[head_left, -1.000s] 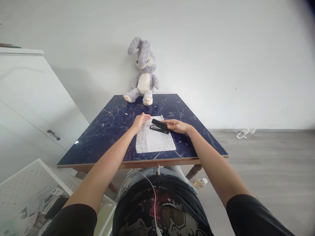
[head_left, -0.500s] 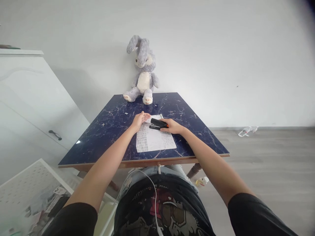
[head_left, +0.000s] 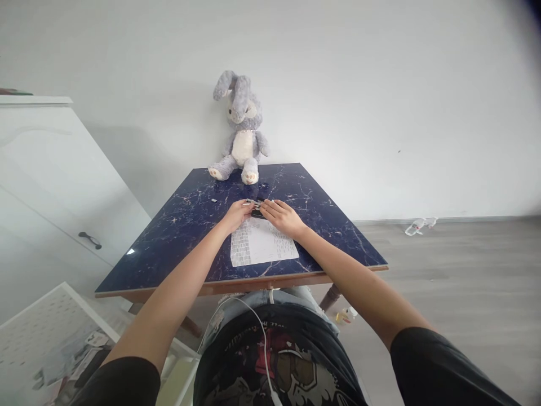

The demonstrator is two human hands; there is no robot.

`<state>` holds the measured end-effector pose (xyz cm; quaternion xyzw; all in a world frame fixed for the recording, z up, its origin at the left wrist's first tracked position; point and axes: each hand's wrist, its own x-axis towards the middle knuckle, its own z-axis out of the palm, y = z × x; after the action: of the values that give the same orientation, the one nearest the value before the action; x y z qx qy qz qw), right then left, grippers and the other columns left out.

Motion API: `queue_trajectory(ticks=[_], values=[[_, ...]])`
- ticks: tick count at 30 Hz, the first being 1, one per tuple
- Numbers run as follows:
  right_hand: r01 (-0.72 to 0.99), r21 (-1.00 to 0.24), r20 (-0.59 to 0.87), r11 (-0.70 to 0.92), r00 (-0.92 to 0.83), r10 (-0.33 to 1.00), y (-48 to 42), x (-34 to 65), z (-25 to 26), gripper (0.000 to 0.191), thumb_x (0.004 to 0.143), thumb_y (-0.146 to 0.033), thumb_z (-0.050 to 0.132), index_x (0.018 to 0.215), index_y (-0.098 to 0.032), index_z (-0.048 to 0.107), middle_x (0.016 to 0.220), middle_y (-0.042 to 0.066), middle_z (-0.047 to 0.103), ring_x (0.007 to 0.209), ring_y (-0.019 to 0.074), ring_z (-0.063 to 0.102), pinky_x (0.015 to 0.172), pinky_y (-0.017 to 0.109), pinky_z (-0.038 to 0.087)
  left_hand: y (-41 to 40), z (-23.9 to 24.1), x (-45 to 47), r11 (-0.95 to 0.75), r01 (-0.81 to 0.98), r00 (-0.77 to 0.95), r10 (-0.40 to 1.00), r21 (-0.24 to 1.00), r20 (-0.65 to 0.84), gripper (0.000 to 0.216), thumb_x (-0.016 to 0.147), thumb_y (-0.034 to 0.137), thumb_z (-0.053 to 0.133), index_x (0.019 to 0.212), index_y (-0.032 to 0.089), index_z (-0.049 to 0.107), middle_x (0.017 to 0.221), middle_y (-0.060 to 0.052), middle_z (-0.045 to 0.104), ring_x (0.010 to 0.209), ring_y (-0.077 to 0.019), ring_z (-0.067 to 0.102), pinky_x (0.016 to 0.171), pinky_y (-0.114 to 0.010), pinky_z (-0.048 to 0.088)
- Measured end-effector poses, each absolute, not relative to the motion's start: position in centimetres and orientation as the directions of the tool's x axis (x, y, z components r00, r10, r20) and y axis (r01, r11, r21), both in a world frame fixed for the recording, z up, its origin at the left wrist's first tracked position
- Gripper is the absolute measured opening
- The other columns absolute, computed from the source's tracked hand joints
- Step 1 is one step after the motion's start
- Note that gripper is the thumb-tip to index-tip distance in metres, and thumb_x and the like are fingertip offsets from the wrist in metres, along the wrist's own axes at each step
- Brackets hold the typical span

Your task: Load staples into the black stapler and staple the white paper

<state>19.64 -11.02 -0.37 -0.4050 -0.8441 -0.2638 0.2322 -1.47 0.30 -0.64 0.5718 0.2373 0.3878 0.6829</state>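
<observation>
A black stapler [head_left: 257, 214] lies over the far end of a printed sheet of paper [head_left: 264, 245], largely covered by my hands. A thin silvery strip shows at its far side, between my fingertips. My left hand [head_left: 237, 217] grips the stapler's left end with bent fingers. From the right, my right hand [head_left: 284, 217] lies across the stapler's top, its fingers close together and curled over it. The paper rests flat on the dark blue marbled table [head_left: 181, 242], its near edge close to the table's front.
A grey plush rabbit [head_left: 244, 145] sits at the table's back against the wall. A small pale piece [head_left: 213, 200] lies left of my hands. To the left are a white cabinet [head_left: 51, 186] and an open white drawer [head_left: 63, 316] with assorted things. Clear plastic packaging [head_left: 418, 226] lies on the floor.
My left hand has gone from lying flat on the paper to gripping the stapler. My right hand has moved left and over the stapler's top. The view has shifted slightly.
</observation>
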Motion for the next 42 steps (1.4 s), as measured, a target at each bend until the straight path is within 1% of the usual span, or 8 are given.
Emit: queue_trajectory(ticks=[8, 16, 21, 23, 26, 29, 35, 42], values=[[0.793, 0.312, 0.588, 0.522, -0.594, 0.550, -11.1, 19.5, -0.5, 0.044, 0.105, -0.007, 0.046, 0.147, -0.015, 0.059, 0.151, 0.016, 0.061, 0.144, 0.0301, 0.055, 0.115, 0.051, 0.050, 1.0, -1.1, -1.8, 0.006, -0.185, 0.551, 0.828, 0.983, 0.098, 0.047, 0.069, 0.046, 0.096, 0.096, 0.013, 0.077, 0.099, -0.012, 0.079, 0.092, -0.0206, 0.073, 0.086, -0.032, 0.055], [0.814, 0.291, 0.593, 0.502, -0.565, 0.573, -11.0, 19.5, -0.4, 0.043, 0.105, -0.007, 0.045, 0.142, -0.014, 0.063, 0.151, 0.015, 0.062, 0.143, 0.0295, 0.056, 0.117, 0.049, 0.047, 0.7, -0.5, -1.8, 0.045, -0.213, 0.499, 0.864, 0.976, 0.069, 0.030, 0.074, 0.027, 0.092, 0.095, 0.012, 0.077, 0.098, -0.014, 0.079, 0.094, -0.0223, 0.075, 0.095, -0.036, 0.057], [0.844, 0.073, 0.649, 0.531, -0.445, 0.618, -10.7, 19.9, -0.7, 0.051, 0.095, 0.000, 0.045, 0.139, -0.016, 0.066, 0.144, 0.015, 0.067, 0.138, 0.0300, 0.058, 0.116, 0.050, 0.047, 0.9, -0.3, -1.8, 0.004, -0.211, 0.361, 0.930, 0.977, 0.074, 0.023, 0.078, 0.024, 0.086, 0.093, 0.012, 0.074, 0.087, -0.012, 0.078, 0.078, -0.0193, 0.074, 0.083, -0.035, 0.060], [0.843, -0.113, 0.675, 0.526, -0.323, 0.663, -10.5, 20.3, -0.9, 0.052, 0.090, -0.003, 0.050, 0.138, -0.015, 0.066, 0.135, 0.015, 0.071, 0.129, 0.0305, 0.063, 0.110, 0.048, 0.051, 1.1, -0.3, -1.9, -0.078, -0.207, 0.301, 0.943, 0.975, 0.140, 0.024, 0.079, 0.030, 0.086, 0.092, 0.014, 0.073, 0.086, -0.009, 0.076, 0.071, -0.0166, 0.072, 0.074, -0.032, 0.060], [0.757, -0.460, 0.628, 0.464, -0.092, 0.773, -10.2, 21.2, -0.9, 0.045, 0.087, -0.019, 0.063, 0.132, -0.016, 0.068, 0.115, 0.011, 0.077, 0.101, 0.0285, 0.070, 0.091, 0.042, 0.057, 1.2, -0.1, -2.0, -0.219, -0.202, 0.267, 0.925, 0.955, 0.269, 0.032, 0.079, 0.042, 0.086, 0.092, 0.016, 0.073, 0.087, -0.006, 0.075, 0.066, -0.0139, 0.067, 0.064, -0.028, 0.058], [0.638, -0.658, 0.533, 0.401, 0.018, 0.846, -9.9, 22.3, -0.8, 0.041, 0.086, -0.036, 0.070, 0.122, -0.017, 0.073, 0.101, 0.006, 0.077, 0.088, 0.0259, 0.069, 0.081, 0.037, 0.054, 0.9, 0.2, -2.1, -0.320, -0.211, 0.256, 0.894, 0.924, 0.368, 0.039, 0.079, 0.051, 0.085, 0.093, 0.017, 0.074, 0.088, -0.006, 0.074, 0.063, -0.0130, 0.065, 0.057, -0.026, 0.055], [0.554, -0.726, 0.415, 0.408, -0.120, 0.902, -9.7, 23.1, -1.0, 0.036, 0.084, -0.042, 0.071, 0.110, -0.017, 0.076, 0.089, 0.001, 0.073, 0.080, 0.0215, 0.065, 0.075, 0.031, 0.048, -0.2, 1.2, -2.1, -0.419, -0.213, 0.297, 0.833, 0.883, 0.467, 0.042, 0.080, 0.057, 0.084, 0.096, 0.020, 0.075, 0.087, -0.005, 0.073, 0.057, -0.0103, 0.058, 0.048, -0.023, 0.044], [0.567, -0.645, 0.468, 0.512, -0.235, 0.852, -9.9, 22.3, -0.9, 0.038, 0.091, -0.046, 0.069, 0.114, -0.016, 0.074, 0.104, 0.007, 0.077, 0.092, 0.0235, 0.069, 0.085, 0.035, 0.052, -1.2, 1.6, -2.3, -0.455, -0.145, 0.420, 0.775, 0.878, 0.471, 0.038, 0.079, 0.052, 0.086, 0.097, 0.019, 0.082, 0.082, -0.007, 0.075, 0.053, -0.0102, 0.050, 0.048, -0.026, 0.036]])
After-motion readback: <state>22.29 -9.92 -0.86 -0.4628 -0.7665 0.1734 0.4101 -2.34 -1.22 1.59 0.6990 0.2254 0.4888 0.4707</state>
